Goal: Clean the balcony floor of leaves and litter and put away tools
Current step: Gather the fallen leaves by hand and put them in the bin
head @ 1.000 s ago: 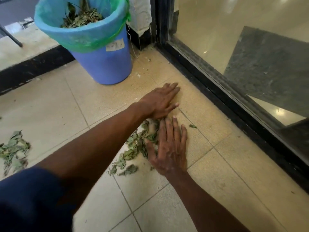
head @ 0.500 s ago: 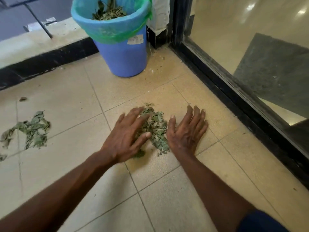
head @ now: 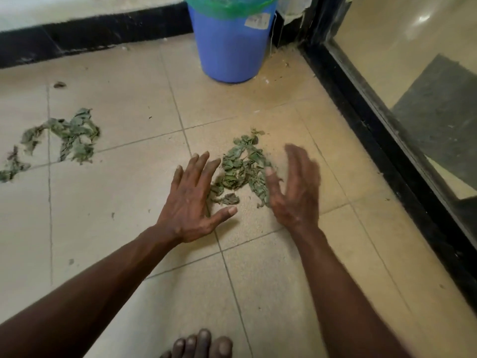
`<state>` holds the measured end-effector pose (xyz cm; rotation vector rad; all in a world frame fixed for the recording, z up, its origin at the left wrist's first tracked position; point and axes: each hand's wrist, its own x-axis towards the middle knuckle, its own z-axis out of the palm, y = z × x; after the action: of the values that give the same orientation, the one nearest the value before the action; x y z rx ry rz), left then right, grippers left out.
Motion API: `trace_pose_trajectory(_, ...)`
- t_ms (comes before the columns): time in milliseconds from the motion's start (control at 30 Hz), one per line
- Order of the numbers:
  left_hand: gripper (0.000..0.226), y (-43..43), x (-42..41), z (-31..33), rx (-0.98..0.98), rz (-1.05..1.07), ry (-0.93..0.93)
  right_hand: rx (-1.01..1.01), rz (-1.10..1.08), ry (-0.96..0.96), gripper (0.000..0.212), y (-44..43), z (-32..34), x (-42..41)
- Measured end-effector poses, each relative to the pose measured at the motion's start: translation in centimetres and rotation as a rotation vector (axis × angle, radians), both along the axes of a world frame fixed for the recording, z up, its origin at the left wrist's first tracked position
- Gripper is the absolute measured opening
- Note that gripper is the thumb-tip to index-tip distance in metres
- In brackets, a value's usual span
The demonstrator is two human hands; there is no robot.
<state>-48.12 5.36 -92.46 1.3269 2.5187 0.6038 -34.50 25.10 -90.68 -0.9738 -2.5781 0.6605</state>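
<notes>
A small heap of dry green leaves [head: 242, 169] lies on the beige tiled floor [head: 116, 208] between my two hands. My left hand [head: 192, 200] rests flat on the tiles just left of the heap, fingers spread and straight. My right hand [head: 296, 187] stands on its edge to the right of the heap, palm facing the leaves, fingers loosely bent and blurred; it holds nothing. A blue bin [head: 229, 45] with a green liner stands at the back, beyond the heap.
A second scatter of leaves [head: 67, 136] lies on the floor at the left. A black door frame [head: 382, 140] with glass runs along the right. A black skirting [head: 90, 37] borders the back. My bare toes [head: 198, 344] show at the bottom edge.
My hands have drawn slightly apart from the heap, and the right hand has lifted from flat onto its edge. The view has tipped down, cutting off the top of the bin.
</notes>
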Motion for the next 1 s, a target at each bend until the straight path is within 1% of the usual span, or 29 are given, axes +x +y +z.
trace_pose_trajectory(33,0.106,-0.2,0.2,-0.3,-0.017,0.004,0.027,0.016,-0.217,-0.047,0.082,-1.0,-0.3,1.4)
trace_pose_trajectory(67,0.105,-0.3,0.5,-0.6,-0.03,0.013,0.054,-0.017,-0.411,-0.127,0.088,-2.3,-0.7,2.6)
trace_pose_trajectory(100,0.104,-0.4,0.6,-0.9,-0.039,0.027,0.078,-0.084,-0.547,-0.215,0.094,-3.8,-1.1,3.3)
trace_pose_trajectory(133,0.102,-0.4,0.7,-1.1,-0.044,0.038,0.094,-0.143,-0.604,-0.3,0.098,-5.4,-1.4,3.5)
trace_pose_trajectory(167,0.099,-0.2,0.8,-1.2,-0.041,0.046,0.099,-0.159,-0.596,-0.372,0.101,-6.7,-1.9,3.5)
trace_pose_trajectory(233,0.096,-0.1,0.7,-1.3,-0.021,0.057,0.09,-0.101,-0.49,-0.444,0.103,-7.9,-2.6,2.4)
trace_pose_trajectory(300,0.095,-0.2,0.5,-1.3,0.005,0.056,0.067,-0.053,-0.386,-0.424,0.103,-7.6,-3.0,0.3)
trace_pose_trajectory(367,0.098,-0.3,0.5,-1.3,0.018,0.05,0.061,0.002,-0.207,-0.397,0.102,-6.8,-3.1,-2.2)
trace_pose_trajectory(400,0.101,-0.4,0.5,-1.2,0.019,0.041,0.062,-0.009,-0.097,-0.349,0.099,-6.5,-3.0,-3.3)
trace_pose_trajectory(467,0.106,-0.4,0.7,-1.0,0.025,0.029,0.06,-0.066,0.063,-0.159,0.087,-5.4,-2.6,-4.8)
trace_pose_trajectory(533,0.112,-0.4,0.6,-0.9,0.014,0.025,0.063,-0.065,0.096,0.04,0.076,-3.3,-2.2,-5.9)
trace_pose_trajectory(567,0.113,-0.3,0.6,-0.8,0.003,0.026,0.064,-0.039,0.092,0.073,0.073,-1.9,-2.1,-6.4)
trace_pose_trajectory(600,0.114,-0.3,0.6,-0.8,-0.006,0.025,0.066,-0.015,0.094,0.06,0.073,-0.3,-2.0,-7.1)
trace_pose_trajectory(667,0.116,-0.3,0.7,-0.8,-0.024,0.03,0.063,-0.018,0.153,-0.062,0.077,2.8,-1.6,-8.6)
trace_pose_trajectory(767,0.119,-0.3,0.6,-0.7,-0.043,0.031,0.054,-0.038,0.395,-0.195,0.086,5.2,-1.6,-10.5)
trace_pose_trajectory(900,0.124,-0.4,0.4,-0.8,-0.007,0.034,0.029,0.044,0.69,-0.236,0.092,4.1,-2.6,-9.3)
trace_pose_trajectory(967,0.127,-0.4,0.3,-0.8,-0.01,0.026,0.05,0.053,0.774,-0.229,0.096,3.3,-2.5,-7.6)
trace_pose_trajectory(1000,0.13,-0.3,0.2,-0.8,-0.021,0.016,0.072,0.092,0.798,-0.223,0.099,3.1,-2.3,-6.5)
